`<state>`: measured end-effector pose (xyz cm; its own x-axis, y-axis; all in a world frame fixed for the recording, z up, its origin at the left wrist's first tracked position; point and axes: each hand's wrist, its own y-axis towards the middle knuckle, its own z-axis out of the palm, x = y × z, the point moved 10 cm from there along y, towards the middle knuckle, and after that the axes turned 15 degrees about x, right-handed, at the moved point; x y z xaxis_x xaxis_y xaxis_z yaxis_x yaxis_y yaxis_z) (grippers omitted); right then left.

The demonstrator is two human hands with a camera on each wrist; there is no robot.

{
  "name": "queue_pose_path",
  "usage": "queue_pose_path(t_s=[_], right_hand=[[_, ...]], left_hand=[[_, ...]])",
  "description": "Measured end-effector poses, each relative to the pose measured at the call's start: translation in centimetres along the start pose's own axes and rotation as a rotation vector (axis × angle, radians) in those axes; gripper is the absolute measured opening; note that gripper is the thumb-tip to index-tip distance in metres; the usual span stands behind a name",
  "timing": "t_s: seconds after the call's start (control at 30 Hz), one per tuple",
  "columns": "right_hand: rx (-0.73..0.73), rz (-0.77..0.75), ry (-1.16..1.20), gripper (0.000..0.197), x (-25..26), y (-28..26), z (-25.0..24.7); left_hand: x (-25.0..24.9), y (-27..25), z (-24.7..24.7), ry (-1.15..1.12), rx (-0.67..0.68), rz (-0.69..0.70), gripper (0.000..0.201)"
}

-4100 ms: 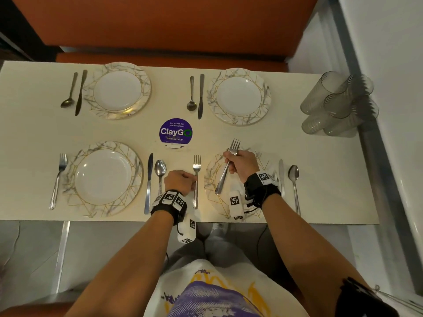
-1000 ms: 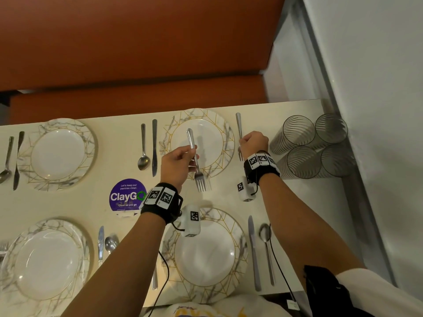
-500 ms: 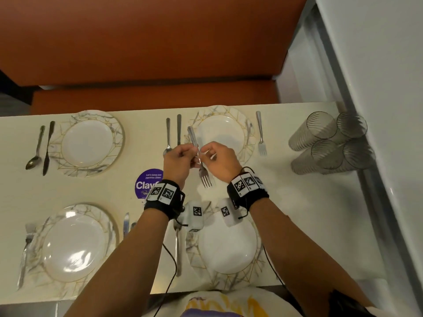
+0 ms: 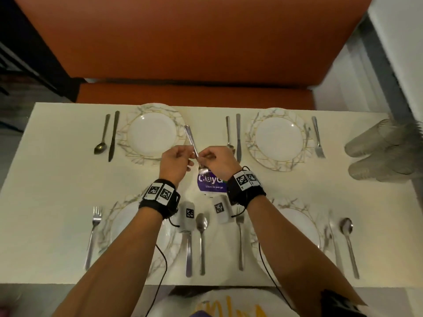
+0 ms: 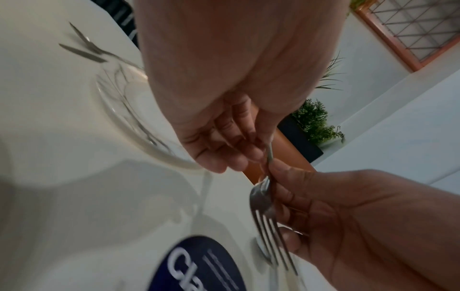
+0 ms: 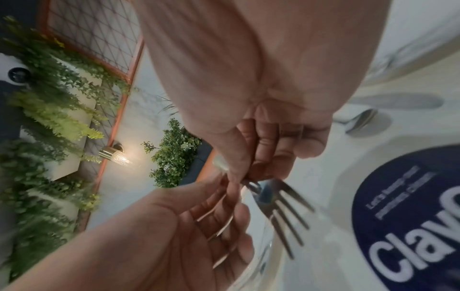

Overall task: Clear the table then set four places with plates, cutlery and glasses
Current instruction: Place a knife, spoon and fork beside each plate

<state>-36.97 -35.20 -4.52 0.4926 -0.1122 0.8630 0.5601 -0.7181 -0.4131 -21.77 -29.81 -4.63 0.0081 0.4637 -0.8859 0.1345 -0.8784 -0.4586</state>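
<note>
Over the middle of the table a steel fork (image 4: 191, 139) hangs in the air, handle toward the far-left plate (image 4: 152, 133), tines (image 5: 271, 242) above the purple sticker (image 4: 211, 183). My left hand (image 4: 191, 154) pinches its handle. My right hand (image 4: 202, 158) pinches its neck (image 6: 251, 185) between thumb and finger. A spoon (image 4: 100, 147) and a knife (image 4: 113, 136) lie left of the far-left plate. The far-right plate (image 4: 278, 138) has a fork (image 4: 317, 139) on its right. Several clear glasses (image 4: 384, 152) lie stacked at the right edge.
Two near plates (image 4: 119, 227) (image 4: 297, 223) lie under my forearms, each with fork, knife and spoon beside it. An orange bench (image 4: 194, 94) runs along the far side. A white wall (image 4: 402, 53) is close on the right.
My right hand left the fork beside the far-right plate and came to the fork in my left hand. Both hands have carried that fork left, from the far-right plate toward the far-left one.
</note>
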Motion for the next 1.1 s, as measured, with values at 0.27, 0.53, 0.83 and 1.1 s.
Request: queue_pose_path(t_s=[0.27, 0.53, 0.83, 1.1], right_hand=[[-0.198, 0.21, -0.052, 0.012, -1.9, 7.3, -0.7], [-0.249, 0.364, -0.174, 0.014, -4.0, 10.9, -1.4], [-0.292, 0.461, -0.166, 0.016, -5.3, 13.4, -1.5], [-0.309, 0.488, -0.182, 0.019, -5.3, 13.5, -1.6]], left_hand=[[3.0, 0.1, -6.5, 0.148, 0.003, -0.056, 0.016], [6.2, 0.3, -6.7, 0.393, 0.141, -0.119, 0.011], [6.9, 0.7, -6.1, 0.442, 0.183, -0.139, 0.016], [6.6, 0.9, -6.2, 0.435, 0.183, -0.125, 0.016]])
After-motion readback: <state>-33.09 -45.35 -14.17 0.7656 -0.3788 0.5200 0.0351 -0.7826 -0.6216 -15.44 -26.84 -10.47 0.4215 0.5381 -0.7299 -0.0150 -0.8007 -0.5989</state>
